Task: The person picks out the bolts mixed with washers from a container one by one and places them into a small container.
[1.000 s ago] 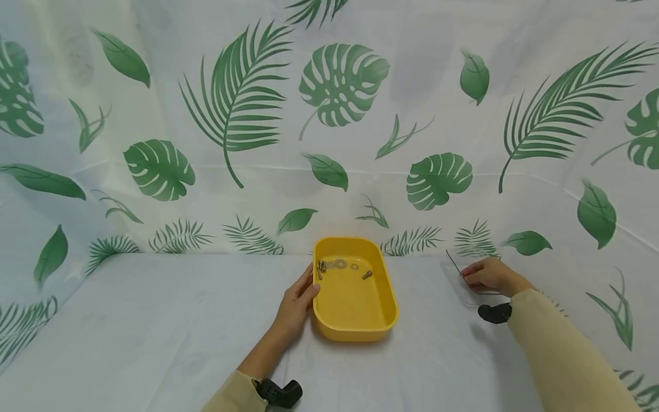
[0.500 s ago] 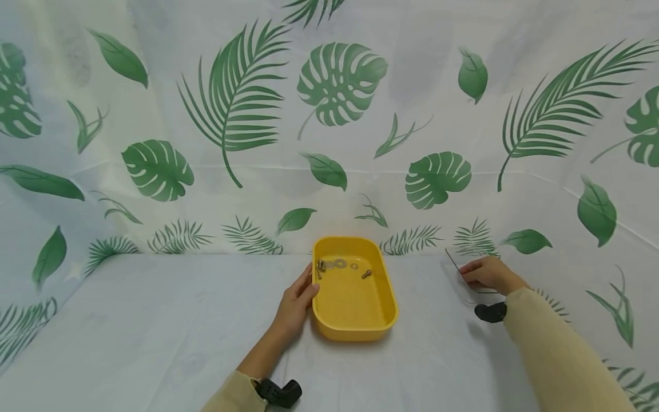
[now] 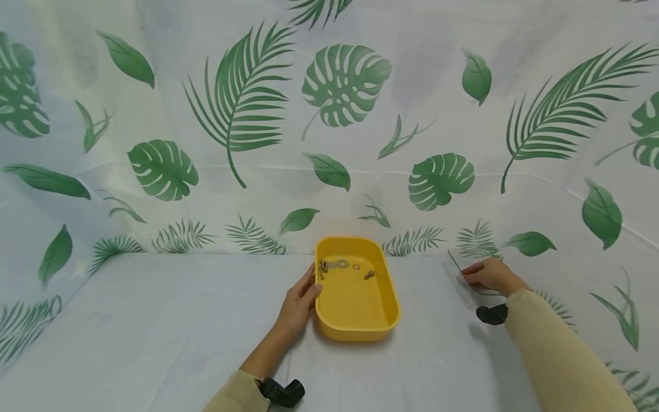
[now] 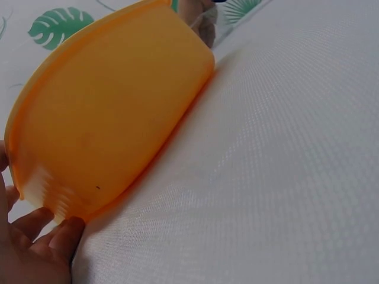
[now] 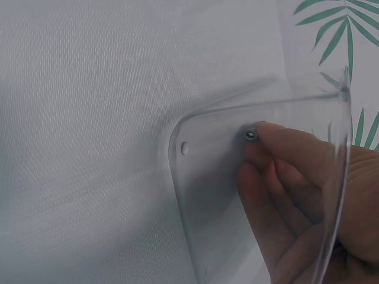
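Note:
My left hand (image 3: 297, 303) holds the left side of a yellow plastic tray (image 3: 355, 335), its thumb at the rim. Its fingertips meet the outer wall of this tray (image 4: 112, 112) in the left wrist view. Inside lie a screw (image 3: 369, 275), several flat washers (image 3: 342, 264) and a small cluster of metal fasteners (image 3: 323, 266). Off to the right, my right hand (image 3: 491, 276) is in a clear plastic container (image 5: 183, 195). Between its thumb and forefinger it pinches a small metal fastener (image 5: 251, 135) with a hollow round end; most of the piece is hidden.
A white cloth (image 3: 170, 320) covers the table. Behind it rises a white backdrop (image 3: 381, 189) printed with green leaves. The clear container stands near the backdrop, to the right of the yellow tray.
The head view shifts slightly. Both hands, the yellow tray and the clear container stay practically where they were.

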Available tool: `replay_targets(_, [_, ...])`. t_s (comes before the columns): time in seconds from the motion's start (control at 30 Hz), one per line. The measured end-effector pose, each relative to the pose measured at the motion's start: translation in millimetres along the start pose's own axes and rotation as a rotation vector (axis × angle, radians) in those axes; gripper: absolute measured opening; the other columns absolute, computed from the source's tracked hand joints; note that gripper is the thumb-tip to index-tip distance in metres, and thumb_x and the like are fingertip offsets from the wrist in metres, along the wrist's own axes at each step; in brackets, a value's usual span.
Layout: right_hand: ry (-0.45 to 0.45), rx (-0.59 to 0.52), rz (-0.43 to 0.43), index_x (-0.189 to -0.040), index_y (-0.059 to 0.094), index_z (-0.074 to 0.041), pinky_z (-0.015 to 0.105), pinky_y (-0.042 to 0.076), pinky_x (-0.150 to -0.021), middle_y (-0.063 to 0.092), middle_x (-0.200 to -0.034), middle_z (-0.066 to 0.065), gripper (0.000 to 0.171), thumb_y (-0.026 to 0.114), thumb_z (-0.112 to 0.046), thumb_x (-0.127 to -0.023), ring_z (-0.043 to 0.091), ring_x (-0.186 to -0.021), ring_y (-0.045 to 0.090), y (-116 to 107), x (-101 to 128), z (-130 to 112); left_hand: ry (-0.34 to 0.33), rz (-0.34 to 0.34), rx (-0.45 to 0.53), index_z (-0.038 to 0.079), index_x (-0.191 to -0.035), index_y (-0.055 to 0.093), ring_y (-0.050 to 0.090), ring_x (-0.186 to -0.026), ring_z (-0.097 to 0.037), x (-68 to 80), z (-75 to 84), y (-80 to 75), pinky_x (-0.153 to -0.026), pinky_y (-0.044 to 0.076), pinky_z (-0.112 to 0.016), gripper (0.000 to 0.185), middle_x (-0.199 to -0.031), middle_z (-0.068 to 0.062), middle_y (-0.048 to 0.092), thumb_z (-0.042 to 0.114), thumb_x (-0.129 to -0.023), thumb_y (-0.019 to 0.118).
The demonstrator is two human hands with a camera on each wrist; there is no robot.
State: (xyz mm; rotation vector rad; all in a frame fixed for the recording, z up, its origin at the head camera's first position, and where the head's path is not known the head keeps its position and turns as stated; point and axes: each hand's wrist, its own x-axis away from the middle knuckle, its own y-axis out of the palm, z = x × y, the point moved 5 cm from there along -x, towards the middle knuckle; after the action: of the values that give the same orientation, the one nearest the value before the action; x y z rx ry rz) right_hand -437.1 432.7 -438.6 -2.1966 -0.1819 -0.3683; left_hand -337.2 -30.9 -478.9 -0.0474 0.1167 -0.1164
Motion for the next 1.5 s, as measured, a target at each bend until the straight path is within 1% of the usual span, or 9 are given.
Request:
replay_targets(0.17, [-0.016, 0.023, -0.021, -0.122, 0.068, 0.008, 0.029, 0.061, -0.078, 0.069, -0.117, 0.024, 0.041, 0.071, -0.019, -0.092, 0.009, -0.086, 0.067, -2.3, 8.1, -1.4, 0.007, -0.023, 0.021, 0.021, -0.161, 0.028, 0.040, -0.149, -0.028, -1.1, -1.3, 4.9, -0.119, 0.040, -0.048, 0.058, -0.162, -0.012, 0.038, 0.024, -0.107, 0.048])
replay_targets(0.4, [-0.063, 0.042, -0.012, -0.126, 0.063, 0.013, 0.032, 0.063, -0.080, 0.074, -0.106, 0.014, 0.043, 0.070, -0.015, -0.093, 0.014, -0.087, 0.070, -11.0, 16.6, -11.6, 0.015, -0.046, 0.029, 0.022, -0.161, 0.027, 0.035, -0.152, -0.027, -1.0, -1.0, 9.8, -0.119, 0.039, -0.046, 0.058, -0.164, -0.010, 0.036, 0.024, -0.107, 0.047])
replay_targets(0.5, [-0.100, 0.047, -0.002, -0.131, 0.059, 0.013, 0.038, 0.063, -0.086, 0.073, -0.110, 0.019, 0.048, 0.069, -0.017, -0.094, 0.020, -0.093, 0.072, -15.3, 24.3, -31.5, 0.013, -0.042, 0.032, 0.022, -0.161, 0.028, 0.034, -0.152, -0.027, -0.5, -0.7, 8.7, -0.120, 0.038, -0.047, 0.058, -0.164, -0.009, 0.035, 0.023, -0.107, 0.047])
replay_targets(0.6, [-0.141, 0.063, 0.008, -0.134, 0.056, 0.013, 0.042, 0.062, -0.090, 0.072, -0.115, 0.024, 0.051, 0.068, -0.019, -0.096, 0.022, -0.095, 0.072, -18.9, 32.4, -58.6, 0.009, -0.040, 0.035, 0.023, -0.161, 0.028, 0.034, -0.153, -0.026, 0.5, -0.2, 7.1, -0.120, 0.038, -0.046, 0.058, -0.164, -0.009, 0.035, 0.023, -0.107, 0.047])
replay_targets(0.83, [-0.235, 0.043, -0.019, -0.134, 0.057, 0.009, 0.032, 0.062, -0.088, 0.071, -0.117, 0.019, 0.051, 0.068, -0.024, -0.097, 0.016, -0.096, 0.071, -17.8, 40.4, -121.8, 0.016, -0.028, 0.031, 0.022, -0.161, 0.028, 0.037, -0.151, -0.027, 0.8, 1.8, 3.0, -0.118, 0.041, -0.047, 0.058, -0.163, -0.010, 0.037, 0.025, -0.107, 0.048])
replay_targets(1.03, [-0.252, -0.008, -0.079, -0.134, 0.059, 0.005, 0.035, 0.061, -0.093, 0.072, -0.116, 0.013, 0.053, 0.071, -0.030, -0.095, 0.015, -0.094, 0.070, 3.3, 38.7, -168.3, 0.007, -0.015, 0.024, 0.021, -0.161, 0.028, 0.036, -0.151, -0.028, 0.5, 0.3, -1.1, -0.118, 0.041, -0.047, 0.058, -0.163, -0.011, 0.037, 0.023, -0.107, 0.048])
replay_targets(1.23, [-0.292, -0.042, -0.138, -0.137, 0.059, 0.001, 0.036, 0.059, -0.098, 0.068, -0.127, 0.018, 0.053, 0.070, -0.030, -0.095, 0.018, -0.102, 0.070, 32.8, 39.1, -210.4, 0.001, -0.005, 0.027, 0.021, -0.161, 0.029, 0.039, -0.150, -0.028, 0.0, 0.3, -5.2, -0.116, 0.044, -0.046, 0.058, -0.162, -0.011, 0.038, 0.024, -0.106, 0.049])
replay_targets(1.37, [-0.295, -0.098, -0.194, -0.137, 0.058, 0.002, 0.036, 0.059, -0.098, 0.064, -0.134, 0.023, 0.051, 0.070, -0.026, -0.096, 0.025, -0.108, 0.070, 52.7, 37.6, -228.6, 0.001, -0.006, 0.039, 0.021, -0.161, 0.029, 0.040, -0.149, -0.029, -0.3, 0.5, -5.5, -0.114, 0.046, -0.046, 0.058, -0.162, -0.012, 0.038, 0.024, -0.106, 0.049])
replay_targets(1.5, [-0.283, -0.136, -0.231, -0.137, 0.057, 0.004, 0.037, 0.058, -0.100, 0.062, -0.136, 0.025, 0.047, 0.067, -0.019, -0.098, 0.032, -0.116, 0.068, 71.4, 35.3, -238.6, 0.004, -0.033, 0.046, 0.022, -0.161, 0.027, 0.040, -0.149, -0.029, -0.5, 0.0, -3.6, -0.114, 0.047, -0.044, 0.059, -0.163, -0.012, 0.037, 0.025, -0.106, 0.049])
